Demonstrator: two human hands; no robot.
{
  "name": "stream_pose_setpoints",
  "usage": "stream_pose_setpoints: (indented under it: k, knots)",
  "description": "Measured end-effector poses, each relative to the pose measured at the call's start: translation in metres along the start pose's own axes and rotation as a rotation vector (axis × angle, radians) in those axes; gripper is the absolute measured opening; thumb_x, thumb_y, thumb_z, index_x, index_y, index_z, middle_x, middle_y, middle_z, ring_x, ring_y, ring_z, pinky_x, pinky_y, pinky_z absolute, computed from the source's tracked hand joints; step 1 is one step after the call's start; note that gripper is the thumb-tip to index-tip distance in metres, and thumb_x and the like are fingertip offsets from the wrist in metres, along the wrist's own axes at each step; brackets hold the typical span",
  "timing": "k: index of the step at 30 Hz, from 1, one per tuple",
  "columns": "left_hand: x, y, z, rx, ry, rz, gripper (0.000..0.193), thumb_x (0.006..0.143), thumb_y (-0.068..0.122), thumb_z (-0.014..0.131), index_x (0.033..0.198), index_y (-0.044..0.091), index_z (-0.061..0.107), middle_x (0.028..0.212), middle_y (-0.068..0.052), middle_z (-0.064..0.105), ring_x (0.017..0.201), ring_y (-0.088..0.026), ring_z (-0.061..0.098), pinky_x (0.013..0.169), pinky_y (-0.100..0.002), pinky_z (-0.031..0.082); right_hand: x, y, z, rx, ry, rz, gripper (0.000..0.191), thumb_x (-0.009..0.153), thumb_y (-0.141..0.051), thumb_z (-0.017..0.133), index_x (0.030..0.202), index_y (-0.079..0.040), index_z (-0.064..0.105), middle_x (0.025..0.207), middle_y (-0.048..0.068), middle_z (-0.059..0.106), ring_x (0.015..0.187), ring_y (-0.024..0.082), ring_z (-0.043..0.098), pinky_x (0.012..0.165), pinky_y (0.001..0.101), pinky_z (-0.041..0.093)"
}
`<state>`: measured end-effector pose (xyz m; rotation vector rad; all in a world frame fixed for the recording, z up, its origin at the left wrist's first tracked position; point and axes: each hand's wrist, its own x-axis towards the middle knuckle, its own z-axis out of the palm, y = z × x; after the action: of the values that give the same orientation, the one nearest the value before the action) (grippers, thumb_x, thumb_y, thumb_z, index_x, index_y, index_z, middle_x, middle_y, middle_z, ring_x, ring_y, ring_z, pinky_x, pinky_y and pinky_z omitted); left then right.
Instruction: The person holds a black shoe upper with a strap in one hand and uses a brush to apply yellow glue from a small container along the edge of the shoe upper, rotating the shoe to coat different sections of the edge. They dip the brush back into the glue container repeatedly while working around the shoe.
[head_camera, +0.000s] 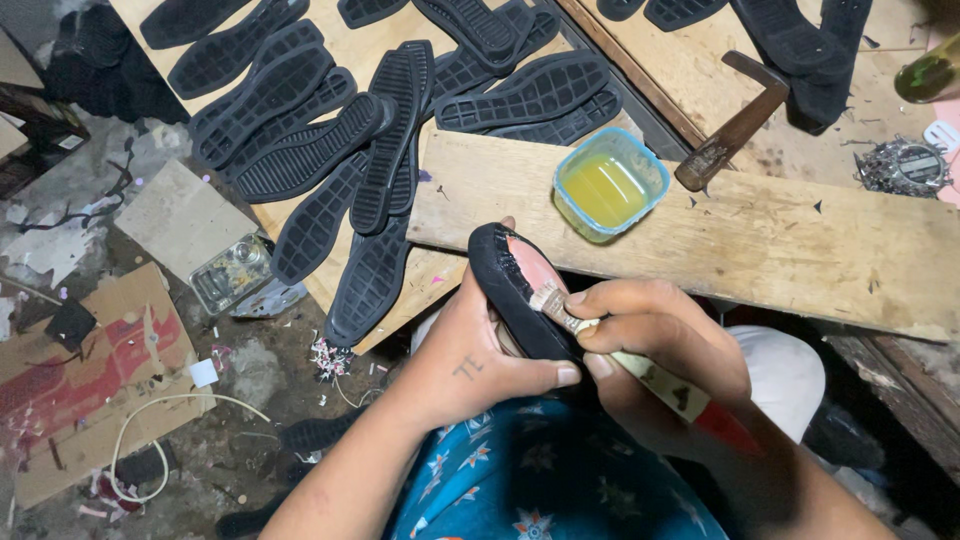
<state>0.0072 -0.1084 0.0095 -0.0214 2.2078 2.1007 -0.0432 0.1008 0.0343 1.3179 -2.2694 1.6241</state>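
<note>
My left hand (470, 355) grips a black shoe sole (503, 275) with a pinkish inner face, held tilted over my lap. My right hand (655, 335) is closed on a small brush (640, 368) with a pale handle and red end. The brush's bristles (546, 297) touch the pink face of the sole. A square plastic tub of yellow glue (608, 185) stands on a wooden plank (760, 245) just beyond the sole.
Several black rubber soles (340, 150) lie spread over the wooden table at the upper left. A hammer (735, 125) rests by the tub. A metal tin (232, 272), cardboard (90, 370), scraps and a white cord (150, 415) litter the floor at left.
</note>
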Motion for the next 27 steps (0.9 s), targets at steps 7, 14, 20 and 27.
stream_pose_setpoints:
  k: [7,14,20,27]
  knots:
    - [0.0016,-0.0004,0.0031,-0.330,-0.015,-0.079,0.083,0.065,0.009,0.089,0.132,0.007,0.042,0.118,-0.006,0.058,0.109,-0.014,0.062,0.095,-0.032,0.057,0.0000,0.0000,-0.0057,0.012,-0.032,0.046,0.016,0.091,-0.003,0.069,0.104,-0.007,0.062,0.118,0.016,0.069,0.106,0.023,0.074,0.092,0.0325,0.059]
    - [0.0006,0.0016,0.0014,-0.115,-0.006,0.003,0.083,0.065,0.009,0.092,0.133,0.007,0.045,0.119,-0.004,0.059,0.113,-0.013,0.059,0.100,-0.030,0.054,0.0042,-0.0029,-0.0005,0.019,0.017,0.040,0.015,0.093,-0.002,0.068,0.106,-0.006,0.062,0.122,0.016,0.067,0.112,0.024,0.072,0.097,0.0338,0.059]
    - [0.0010,0.0013,0.0011,-0.160,-0.031,0.002,0.077,0.067,0.008,0.091,0.130,0.007,0.047,0.117,-0.004,0.059,0.111,-0.013,0.060,0.097,-0.030,0.055,0.0034,-0.0036,0.0004,0.028,0.005,0.059,0.016,0.092,-0.001,0.069,0.105,-0.006,0.062,0.121,0.017,0.068,0.109,0.023,0.073,0.094,0.0335,0.059]
    - [0.0012,-0.0034,0.0010,-0.317,-0.059,-0.016,0.076,0.069,0.000,0.088,0.132,0.004,0.045,0.117,-0.006,0.060,0.110,-0.015,0.063,0.095,-0.031,0.058,-0.0003,-0.0010,0.0004,0.039,0.004,0.058,0.018,0.090,0.001,0.069,0.105,-0.006,0.062,0.119,0.016,0.069,0.108,0.023,0.073,0.093,0.0335,0.059]
